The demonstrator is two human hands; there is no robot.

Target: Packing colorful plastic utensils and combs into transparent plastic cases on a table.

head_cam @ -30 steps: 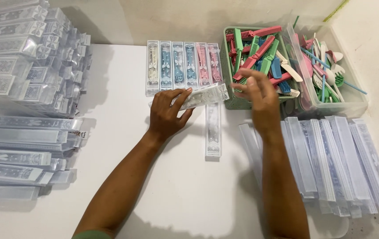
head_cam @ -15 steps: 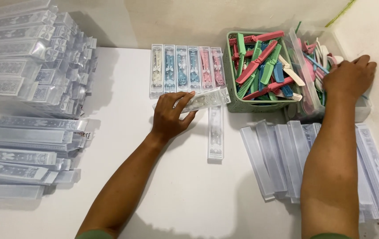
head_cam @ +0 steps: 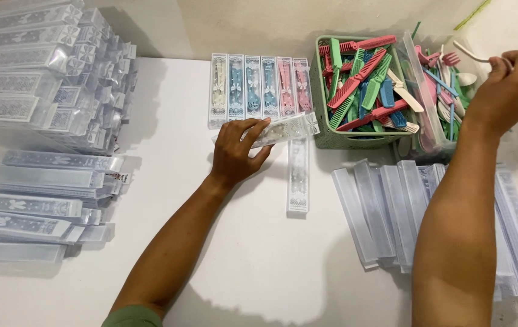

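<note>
Two hands: left (head_cam: 239,149) pins clear sleeve (head_cam: 283,129) on white table (head_cam: 259,260); right (head_cam: 504,91) pinches cream spoon (head_cam: 468,53).

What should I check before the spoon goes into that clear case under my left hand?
1. Right hand has one utensil only: ok, a cream spoon pinched by its handle.
2. Spoon clear of the clear tub: ok, lifted above it.
3. Left hand steadies the clear case: ok, fingers rest on it.
4. Case mouth open: cannot tell, the end is blurred.
5. Comb already in the case: cannot tell.
6. Path past the green basket of combs: ok, nothing sticks out toward the case.
</note>
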